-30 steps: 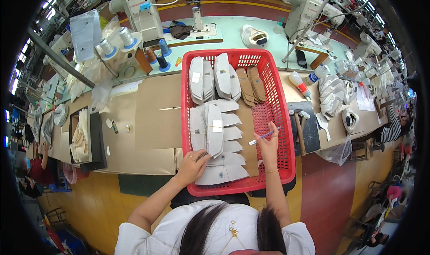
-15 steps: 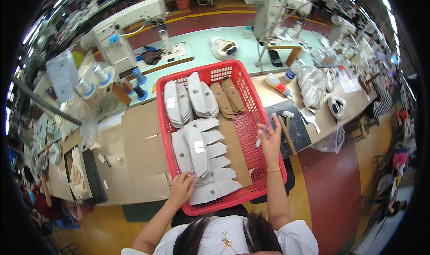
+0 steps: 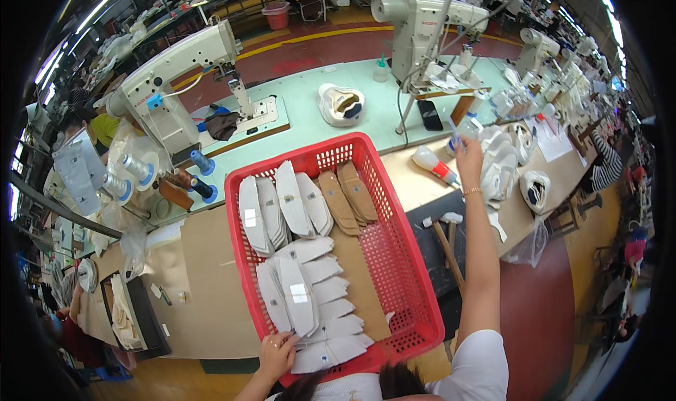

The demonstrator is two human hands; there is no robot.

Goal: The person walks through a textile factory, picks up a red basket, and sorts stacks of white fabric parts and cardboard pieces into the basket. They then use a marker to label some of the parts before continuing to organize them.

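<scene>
A red plastic basket [image 3: 421, 288] stands in front of me, holding bundles of grey cut pieces [image 3: 271, 299] and two bundles of brown cut pieces [image 3: 348, 202]. At its near left corner, my left hand [image 3: 277, 353] has its fingers closed at the lower end of a grey bundle; the fingertips are partly hidden. My right hand [image 3: 469, 158] reaches out to the far right over the worktable, closed on a slim pen [image 3: 453, 124]. Beside that hand are a bottle with a red band [image 3: 435, 165] and white shoe uppers [image 3: 498, 165].
Two sewing machines [image 3: 179, 66] [image 3: 422, 31] stand on the pale green table [image 3: 296, 95] beyond the basket. A white shoe [image 3: 341, 105], a black phone [image 3: 429, 116], thread spools [image 3: 137, 168] and a hammer [image 3: 445, 242] lie around it. An open box [image 3: 134, 316] sits at the left.
My right hand has moved from above the basket's right rim, away and rightward to the bottles, with the pen. My left hand stays at the grey pieces. The view has shifted.
</scene>
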